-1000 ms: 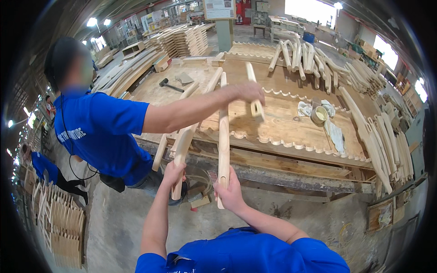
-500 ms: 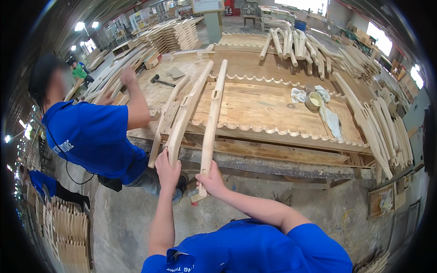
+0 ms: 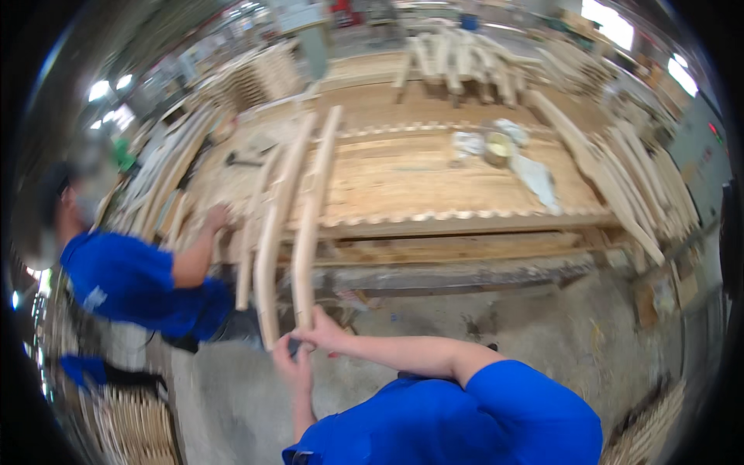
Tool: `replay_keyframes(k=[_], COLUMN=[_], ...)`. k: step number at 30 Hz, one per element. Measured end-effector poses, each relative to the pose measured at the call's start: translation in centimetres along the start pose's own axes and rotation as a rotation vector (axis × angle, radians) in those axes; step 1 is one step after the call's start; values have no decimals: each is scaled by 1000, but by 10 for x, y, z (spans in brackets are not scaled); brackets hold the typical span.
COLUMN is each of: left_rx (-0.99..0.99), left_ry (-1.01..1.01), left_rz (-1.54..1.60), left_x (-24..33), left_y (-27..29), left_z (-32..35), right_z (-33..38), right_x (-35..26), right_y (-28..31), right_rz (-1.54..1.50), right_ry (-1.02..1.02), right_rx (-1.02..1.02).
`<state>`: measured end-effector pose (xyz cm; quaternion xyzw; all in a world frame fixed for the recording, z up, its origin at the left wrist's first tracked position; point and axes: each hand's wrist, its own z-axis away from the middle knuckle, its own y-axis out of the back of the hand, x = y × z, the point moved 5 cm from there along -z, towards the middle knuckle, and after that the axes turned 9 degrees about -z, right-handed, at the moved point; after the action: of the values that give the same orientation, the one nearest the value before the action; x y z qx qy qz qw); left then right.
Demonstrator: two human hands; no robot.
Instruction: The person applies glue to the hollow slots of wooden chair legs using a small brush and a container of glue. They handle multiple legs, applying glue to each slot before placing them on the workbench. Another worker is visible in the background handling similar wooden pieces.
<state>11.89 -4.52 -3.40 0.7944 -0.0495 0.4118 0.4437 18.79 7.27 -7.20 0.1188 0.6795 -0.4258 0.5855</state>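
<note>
Change: Both curved wood pieces now lean steeper against the bench than half a second back, and the co-worker's raised arm has dropped to the bench's left edge.
Left hand: the left hand (image 3: 295, 370) is closed round the bottom end of the left piece (image 3: 273, 232), fingers wrapped under it, below the bench's front edge.
Right hand: the right hand (image 3: 324, 335) grips the foot of the right piece (image 3: 311, 209), thumb and fingers pinched on the end, touching the left hand.
Pieces: two long, pale, bowed lengths side by side, upper ends resting over the bench (image 3: 434, 178) near its left part, lower ends hanging off the front edge in the hands. A third, shorter length (image 3: 246, 256) stands just beside them on the left.
Co-worker: a person in a blue shirt (image 3: 124, 279) stands at the bench's left edge, one hand (image 3: 217, 218) on wood there; whether it grips anything is too blurred to tell.
Bench top: a round tin (image 3: 498, 147) and white rags (image 3: 535, 174) lie toward the right; more curved stock (image 3: 620, 186) is stacked along the right edge.
Risk: in my judgement the pieces are held only at their lowest ends, so the tops could slide sideways along the bench and swing toward the co-worker's arm. The loose third length could be knocked over if the pair shifts left.
</note>
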Motion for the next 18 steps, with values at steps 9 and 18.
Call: replay_keyframes(k=[9,18], left_rx=[187,-201], left_ry=[-252,-470], left_rz=[-3,216], left_x=[101,303], left_y=[-15,-183], left_z=[-16,18], right_z=[143,384], right_x=[-150,-380], right_y=[251,498], right_rz=[607,1957], right_ry=[143,-114], right_rx=[319,1254])
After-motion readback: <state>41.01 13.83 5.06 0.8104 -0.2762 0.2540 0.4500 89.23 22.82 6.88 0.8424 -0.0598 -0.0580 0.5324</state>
